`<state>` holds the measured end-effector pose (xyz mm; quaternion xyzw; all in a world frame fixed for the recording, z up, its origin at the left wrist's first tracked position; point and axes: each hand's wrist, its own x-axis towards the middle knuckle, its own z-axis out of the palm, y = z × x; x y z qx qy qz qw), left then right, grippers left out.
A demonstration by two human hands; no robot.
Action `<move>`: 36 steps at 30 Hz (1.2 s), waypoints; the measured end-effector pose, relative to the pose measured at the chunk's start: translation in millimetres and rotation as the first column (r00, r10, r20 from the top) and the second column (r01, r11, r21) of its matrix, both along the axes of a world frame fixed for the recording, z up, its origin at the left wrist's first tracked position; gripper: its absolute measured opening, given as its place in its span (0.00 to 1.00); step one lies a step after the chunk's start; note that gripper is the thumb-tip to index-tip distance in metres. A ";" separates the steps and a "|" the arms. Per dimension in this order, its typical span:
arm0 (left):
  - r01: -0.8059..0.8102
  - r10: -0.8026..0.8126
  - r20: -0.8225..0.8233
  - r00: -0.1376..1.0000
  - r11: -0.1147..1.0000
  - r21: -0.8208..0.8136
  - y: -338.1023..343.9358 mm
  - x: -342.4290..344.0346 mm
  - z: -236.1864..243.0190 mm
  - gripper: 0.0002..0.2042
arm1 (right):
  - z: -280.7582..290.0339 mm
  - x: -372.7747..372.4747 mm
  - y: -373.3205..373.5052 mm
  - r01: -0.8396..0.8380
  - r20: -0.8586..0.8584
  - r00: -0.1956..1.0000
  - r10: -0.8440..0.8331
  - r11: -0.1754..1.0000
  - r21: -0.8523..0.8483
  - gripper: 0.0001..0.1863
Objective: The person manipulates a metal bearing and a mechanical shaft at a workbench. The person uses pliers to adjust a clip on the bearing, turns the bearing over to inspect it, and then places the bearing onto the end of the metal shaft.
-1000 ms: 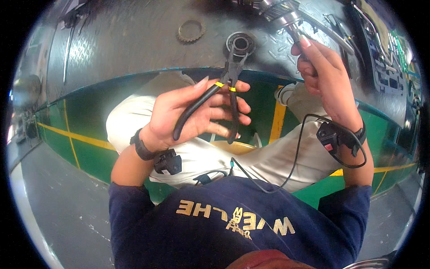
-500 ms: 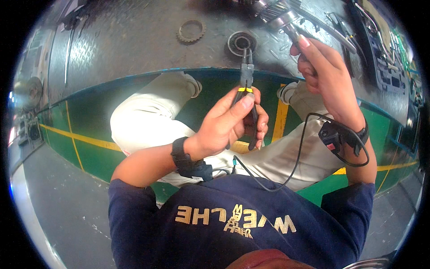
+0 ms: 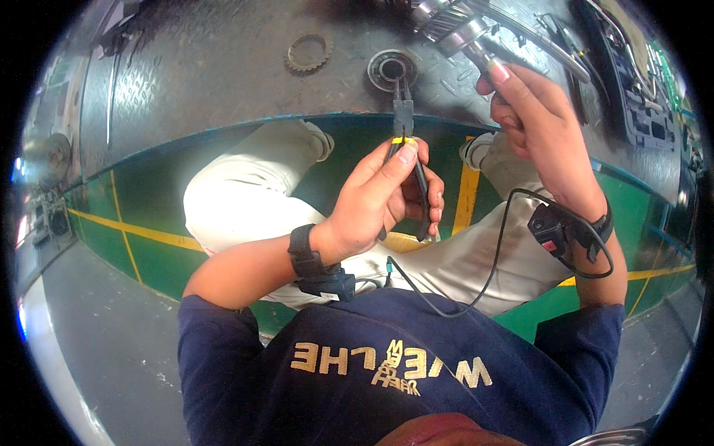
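Observation:
My left hand [image 3: 387, 186] is closed round the dark handles of a pair of pliers [image 3: 403, 117] with yellow bands. Their thin tips point away from me and reach over a round bearing [image 3: 374, 73] lying on the metal bench; whether they touch it I cannot tell. In my right hand [image 3: 539, 123] is the near end of a steel gear shaft [image 3: 470, 43], its thumb stretched along the top. Angled-tooth gears sit on the shaft's far part, cut off by the top of the view. A toothed ring [image 3: 291, 61] lies flat, left of the bearing.
The patterned metal bench [image 3: 201, 89] has a blue front edge above my knees. Behind the shaft lies a long bright bar [image 3: 547, 48]. An open tool case [image 3: 643, 119] stands at the right, and a thin rod [image 3: 112, 97] lies at the left. A black cable [image 3: 500, 245] loops from my right wrist.
The pliers and my left hand have shifted slightly left, and the bearing and toothed ring appear a little further left too. My right hand and the shaft have moved slightly left.

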<state>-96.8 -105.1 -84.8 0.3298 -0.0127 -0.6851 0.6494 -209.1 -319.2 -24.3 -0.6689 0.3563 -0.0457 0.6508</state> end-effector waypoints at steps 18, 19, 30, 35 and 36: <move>0.029 -0.028 0.102 0.994 0.999 -0.012 7.1 -0.2 -8.1 0.15 | -1.6 -2.1 1.3 -0.022 0.010 1.000 0.022 0.999 -0.047 0.25; 0.029 -0.028 0.103 0.994 0.999 -0.012 7.2 0.0 -8.2 0.15 | -2.2 -2.4 1.2 -0.023 0.014 1.000 0.024 0.998 -0.052 0.25; 0.028 -0.028 0.079 0.996 1.000 0.001 7.7 0.4 -7.2 0.15 | -6.2 -3.6 1.5 -0.041 0.020 0.999 0.044 0.989 -0.142 0.25; 0.026 -0.027 0.066 0.997 0.999 0.024 8.1 1.6 -3.5 0.15 | 2.0 -4.8 0.4 -0.135 0.016 0.990 0.141 0.969 -0.204 0.23; 0.029 -0.031 0.061 0.998 0.999 0.028 7.8 1.3 -3.9 0.14 | 4.3 -5.4 2.1 -0.140 0.015 0.989 0.146 0.969 -0.204 0.23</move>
